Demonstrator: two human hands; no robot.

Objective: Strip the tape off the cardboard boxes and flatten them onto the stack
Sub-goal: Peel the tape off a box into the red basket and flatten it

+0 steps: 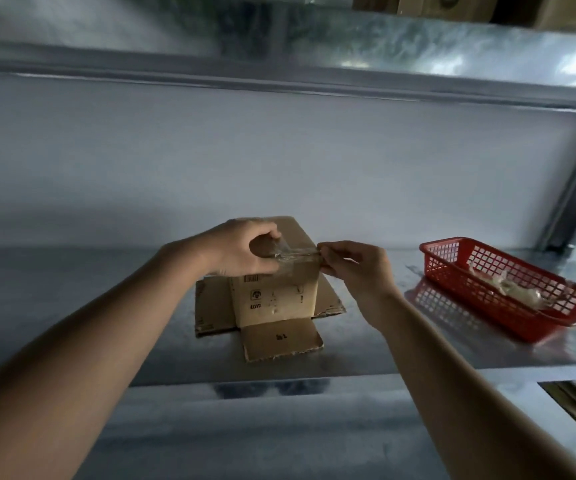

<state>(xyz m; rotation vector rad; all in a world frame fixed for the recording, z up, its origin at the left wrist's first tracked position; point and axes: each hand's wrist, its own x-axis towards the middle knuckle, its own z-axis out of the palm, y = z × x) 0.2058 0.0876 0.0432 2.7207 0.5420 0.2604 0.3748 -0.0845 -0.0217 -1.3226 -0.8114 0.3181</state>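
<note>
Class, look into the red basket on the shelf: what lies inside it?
Inside the red basket lies a crumpled wad of clear stripped tape. What lies under the wad is covered.

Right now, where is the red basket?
In the head view the red basket sits at the right on the metal shelf, right of the cardboard box, with crumpled tape inside.

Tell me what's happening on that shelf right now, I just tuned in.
A person is stripping clear tape from a small cardboard box standing on the metal shelf. The left hand grips the box's top edge while the right hand pinches the tape's end, stretched between the two hands. The box's bottom flaps are splayed open on the shelf; it isn't flattened yet. To the right, a red plastic basket holds crumpled tape scraps.
</note>
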